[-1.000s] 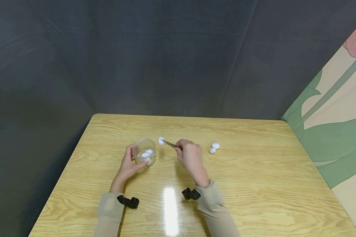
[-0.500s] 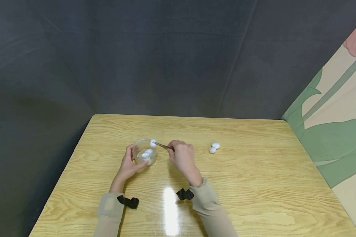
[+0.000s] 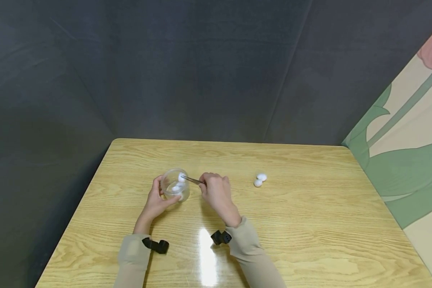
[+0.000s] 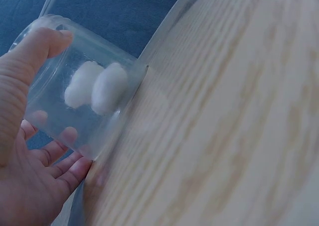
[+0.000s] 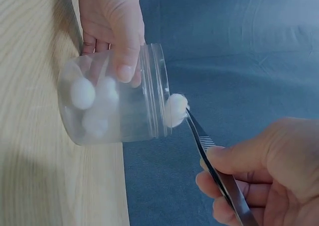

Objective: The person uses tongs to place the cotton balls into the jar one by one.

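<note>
My left hand (image 3: pixel 157 202) grips a clear plastic jar (image 5: pixel 132 114) around its side, thumb on the near wall. The jar stands upright on the table, its mouth uncovered. Several white cotton balls (image 4: pixel 109 89) lie at the bottom inside. In my right hand (image 3: pixel 217 194) a pair of metal tweezers (image 5: pixel 217 169) is pinched between thumb and fingers. The tweezer tips hold one cotton ball (image 5: pixel 176 110) right at the jar's rim, over the opening in the head view.
Two more cotton balls (image 3: pixel 260 179) lie together on the wooden table (image 3: pixel 309 208), right of my right hand. A dark cloth (image 3: pixel 216 72) hangs behind the table's far edge. At the right is a floral-patterned cloth (image 3: pixel 410 160).
My right hand has moved left, carrying the tweezers and their cotton ball from beside the jar to over its mouth. My left hand and the jar have stayed put.
</note>
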Tool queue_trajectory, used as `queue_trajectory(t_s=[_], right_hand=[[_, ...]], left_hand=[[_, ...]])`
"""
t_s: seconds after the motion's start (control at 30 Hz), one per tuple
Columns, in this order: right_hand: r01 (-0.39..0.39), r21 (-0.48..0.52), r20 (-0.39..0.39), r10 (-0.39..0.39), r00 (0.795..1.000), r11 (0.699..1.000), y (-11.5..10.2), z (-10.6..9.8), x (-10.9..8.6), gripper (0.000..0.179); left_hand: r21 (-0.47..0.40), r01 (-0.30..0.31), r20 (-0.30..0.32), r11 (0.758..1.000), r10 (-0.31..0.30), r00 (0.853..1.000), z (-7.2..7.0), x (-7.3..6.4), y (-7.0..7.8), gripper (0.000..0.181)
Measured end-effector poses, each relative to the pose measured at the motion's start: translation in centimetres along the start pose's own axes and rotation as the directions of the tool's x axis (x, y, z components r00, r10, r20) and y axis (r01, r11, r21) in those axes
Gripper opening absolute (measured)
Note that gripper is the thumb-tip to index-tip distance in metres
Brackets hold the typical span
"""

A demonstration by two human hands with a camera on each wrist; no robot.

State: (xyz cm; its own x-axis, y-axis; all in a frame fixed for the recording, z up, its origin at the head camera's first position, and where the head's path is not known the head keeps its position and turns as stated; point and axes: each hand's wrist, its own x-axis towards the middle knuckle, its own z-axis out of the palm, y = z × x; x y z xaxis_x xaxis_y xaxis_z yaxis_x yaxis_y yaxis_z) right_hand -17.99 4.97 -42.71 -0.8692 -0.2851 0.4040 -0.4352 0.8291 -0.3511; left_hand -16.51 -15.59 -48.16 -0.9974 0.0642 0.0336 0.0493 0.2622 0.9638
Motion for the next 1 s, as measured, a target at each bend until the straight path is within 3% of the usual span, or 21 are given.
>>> queue_trajectory(t_s=[0.37, 1.0], right_hand=[[-0.012, -0.014, 0.042, 0.013, 0.999, 1.0, -0.03, 0.26, -0.16, 0.007], [-0.03, 0.012, 0.011, 0.03, 0.999, 0.999, 0.85, -0.25, -0.66, 0.008]], left_hand=[[0.004, 0.002, 0.0, 1.0, -0.002, 1.0, 0.03, -0.06, -0.07, 0.08], [0.003, 0.014, 0.006, 1.0, -0.014, 1.0, -0.06, -0.14, -0.24, 0.08]])
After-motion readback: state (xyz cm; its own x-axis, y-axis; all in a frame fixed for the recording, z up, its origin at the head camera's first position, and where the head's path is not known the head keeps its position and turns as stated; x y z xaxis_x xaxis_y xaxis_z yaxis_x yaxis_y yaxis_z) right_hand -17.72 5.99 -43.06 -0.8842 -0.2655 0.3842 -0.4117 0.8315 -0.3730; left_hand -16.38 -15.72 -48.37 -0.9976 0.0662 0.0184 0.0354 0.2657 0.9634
